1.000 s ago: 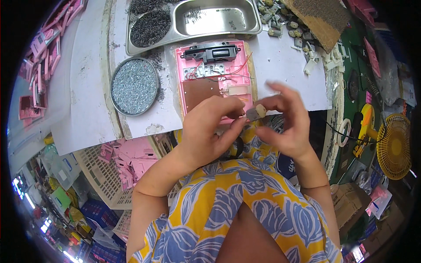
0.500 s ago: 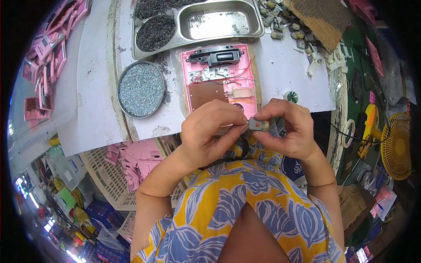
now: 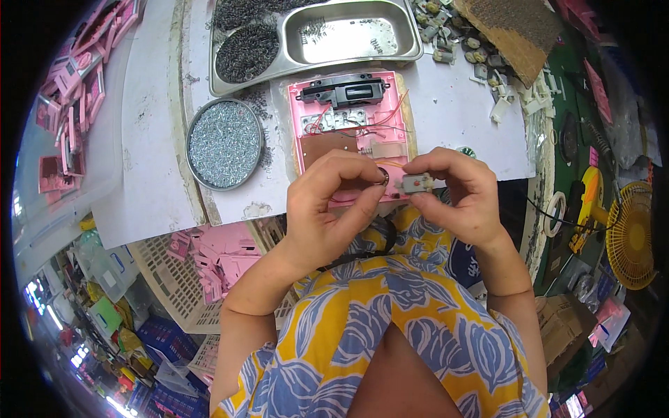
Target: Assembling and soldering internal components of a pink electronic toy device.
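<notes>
A small boxy grey part with a red dot (image 3: 416, 183), resembling a little motor, is pinched between the thumb and forefinger of my right hand (image 3: 463, 198). Facing it, my left hand (image 3: 327, 202) has its thumb and forefinger curled close together by a small dark curved piece; whether they grip that piece is unclear. Both hands are over the near edge of an open pink plastic casing (image 3: 301, 115). Inside the casing are a black holder (image 3: 345, 90), a brown board (image 3: 326, 146), a whitish block (image 3: 387, 150) and loose red and dark wires (image 3: 394, 110).
A round dish of small silvery pieces (image 3: 224, 143) stands left of the casing. Behind is a metal tray (image 3: 282, 66) with dark springs. Small grey-white parts (image 3: 488, 66) lie heaped by cardboard (image 3: 519, 35). A crate of pink parts (image 3: 157, 279) sits below; a yellow fan (image 3: 629, 233) is at right.
My hands have drawn apart, and the grey part has moved away from my left fingertips with my right hand. It has risen slightly.
</notes>
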`<action>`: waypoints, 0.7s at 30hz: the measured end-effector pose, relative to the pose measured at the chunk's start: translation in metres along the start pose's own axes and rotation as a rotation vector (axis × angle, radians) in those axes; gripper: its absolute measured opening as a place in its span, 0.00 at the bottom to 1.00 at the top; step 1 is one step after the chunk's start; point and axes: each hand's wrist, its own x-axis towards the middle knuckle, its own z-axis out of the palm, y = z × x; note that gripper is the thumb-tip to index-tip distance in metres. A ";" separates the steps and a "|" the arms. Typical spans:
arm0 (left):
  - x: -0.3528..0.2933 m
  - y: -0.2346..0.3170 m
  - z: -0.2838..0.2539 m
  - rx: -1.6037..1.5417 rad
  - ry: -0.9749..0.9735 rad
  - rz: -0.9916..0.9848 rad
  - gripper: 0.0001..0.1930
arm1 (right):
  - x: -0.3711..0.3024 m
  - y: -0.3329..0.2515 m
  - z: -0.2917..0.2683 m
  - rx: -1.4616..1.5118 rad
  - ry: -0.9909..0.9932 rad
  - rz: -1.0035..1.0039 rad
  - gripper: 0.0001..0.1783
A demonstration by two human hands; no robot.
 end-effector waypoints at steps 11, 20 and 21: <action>0.030 0.064 -0.038 -0.317 0.142 0.212 0.03 | -0.021 0.014 -0.032 0.445 0.181 0.107 0.18; 0.036 0.051 -0.036 -0.022 0.091 -0.176 0.06 | -0.021 0.018 -0.032 0.635 0.173 0.253 0.23; 0.036 0.059 -0.037 -0.148 0.047 -0.168 0.04 | -0.020 0.021 -0.034 0.626 0.193 0.256 0.23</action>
